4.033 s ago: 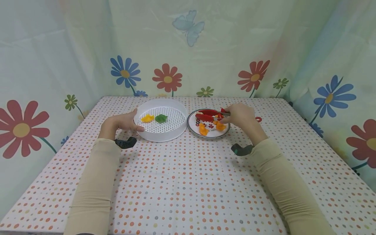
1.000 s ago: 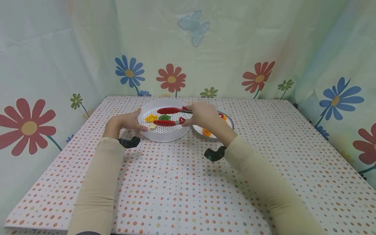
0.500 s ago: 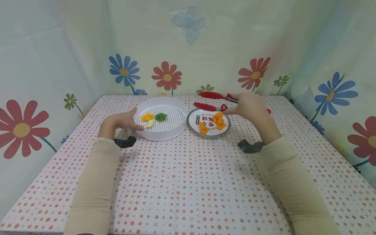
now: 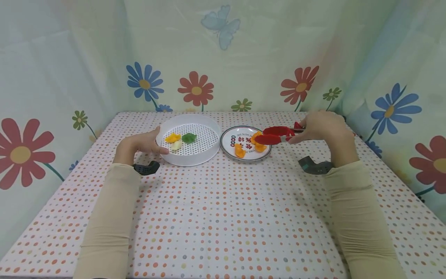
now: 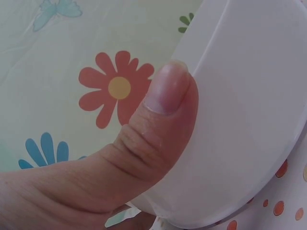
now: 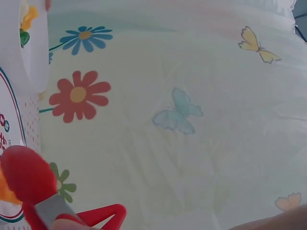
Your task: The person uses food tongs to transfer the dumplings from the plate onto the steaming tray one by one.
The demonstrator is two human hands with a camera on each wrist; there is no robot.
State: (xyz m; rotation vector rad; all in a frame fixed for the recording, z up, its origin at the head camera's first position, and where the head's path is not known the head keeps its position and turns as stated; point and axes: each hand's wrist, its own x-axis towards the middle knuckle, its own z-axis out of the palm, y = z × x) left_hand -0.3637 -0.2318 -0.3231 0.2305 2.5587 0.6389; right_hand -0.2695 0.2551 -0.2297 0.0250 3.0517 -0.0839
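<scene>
Backdrop (image 4: 244, 58): a soft, creased pale-green cloth printed with red and blue flowers and a butterfly is hanging around 3 sides.
Worktop (image 4: 223, 217): a flat rectangle under a white cloth dotted in orange, red and grey is carrying everything.
White tray (image 4: 188, 145): a round, smooth plastic tray with a low upright wall and a perforated floor is sitting left of centre, holding 3 small soft-looking pieces, 1 yellow-orange (image 4: 172, 137), 1 green (image 4: 189, 137) and 1 pale cream (image 4: 176, 145).
Plate (image 4: 231, 151): a round, glossy white plate with a dark rim and red lettering is lying just beside the tray on its right, with 3 lumpy orange pieces (image 4: 239, 150) on it.
Tongs (image 4: 275, 135): 2 glossy red, rounded arms on grey metal are lying nearly together, their tips hanging over the right side of the plate, at the orange pieces; whether they are touching 1 is unclear.
Right hand (image 4: 324, 128): its fingers are curling around the tongs' handle end, squeezing the arms close.
Left hand (image 4: 137, 145): it is gripping the tray's left wall, thumb (image 5: 163, 124) pressing flat against the smooth outer side in the left wrist view.
</scene>
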